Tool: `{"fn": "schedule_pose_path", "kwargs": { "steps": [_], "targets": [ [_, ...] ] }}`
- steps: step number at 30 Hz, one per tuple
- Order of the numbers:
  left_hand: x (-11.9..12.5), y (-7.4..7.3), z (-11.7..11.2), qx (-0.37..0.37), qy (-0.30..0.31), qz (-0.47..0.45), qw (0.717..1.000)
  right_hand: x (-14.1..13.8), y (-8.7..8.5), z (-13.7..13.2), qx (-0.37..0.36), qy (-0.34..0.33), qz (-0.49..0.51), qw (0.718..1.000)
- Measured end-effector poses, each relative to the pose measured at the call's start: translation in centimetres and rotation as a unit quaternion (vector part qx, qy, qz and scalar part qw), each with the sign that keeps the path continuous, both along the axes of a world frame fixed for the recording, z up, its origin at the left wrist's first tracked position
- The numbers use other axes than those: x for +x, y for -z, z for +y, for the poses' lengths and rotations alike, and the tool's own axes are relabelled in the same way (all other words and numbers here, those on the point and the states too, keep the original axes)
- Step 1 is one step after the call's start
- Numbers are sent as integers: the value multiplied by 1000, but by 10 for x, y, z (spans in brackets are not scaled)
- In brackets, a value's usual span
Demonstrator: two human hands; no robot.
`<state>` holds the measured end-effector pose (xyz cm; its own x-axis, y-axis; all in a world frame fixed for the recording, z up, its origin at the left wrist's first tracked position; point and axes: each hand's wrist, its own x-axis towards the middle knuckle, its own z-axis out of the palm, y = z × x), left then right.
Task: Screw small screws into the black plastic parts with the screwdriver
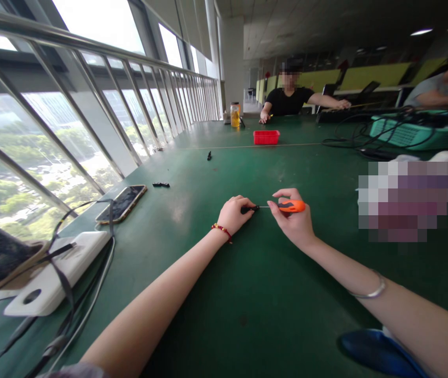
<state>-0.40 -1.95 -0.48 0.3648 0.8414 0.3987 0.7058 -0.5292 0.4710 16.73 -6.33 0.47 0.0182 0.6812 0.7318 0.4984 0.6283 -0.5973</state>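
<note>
Near the middle of the green table (208,294), my left hand (236,214) pinches a small black part (249,209) against the surface. Its exact kind cannot be made out. My right hand (297,223) grips a screwdriver (294,206) with an orange and dark handle, held level. The thin metal shaft points left, and its tip meets or nearly meets the right end of the black part. Two other small black pieces lie farther off: one piece (161,185) to the left, another piece (209,156) toward the far side.
A red tray (266,137) and a jar (235,114) stand at the far end, where a person (289,100) sits. Left are a phone (122,203), a white power strip (61,273) and cables. A teal basket (413,131) stands far right, with a blue object (377,349) near right.
</note>
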Motion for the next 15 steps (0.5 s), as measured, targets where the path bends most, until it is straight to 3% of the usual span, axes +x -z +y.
{"fn": "schedule_pose_path", "kwargs": {
  "steps": [15],
  "targets": [
    [0, -1, 0, -7, -2, 5, 1000, -2, -2, -1, 23, 29, 7, 999]
  ]
}}
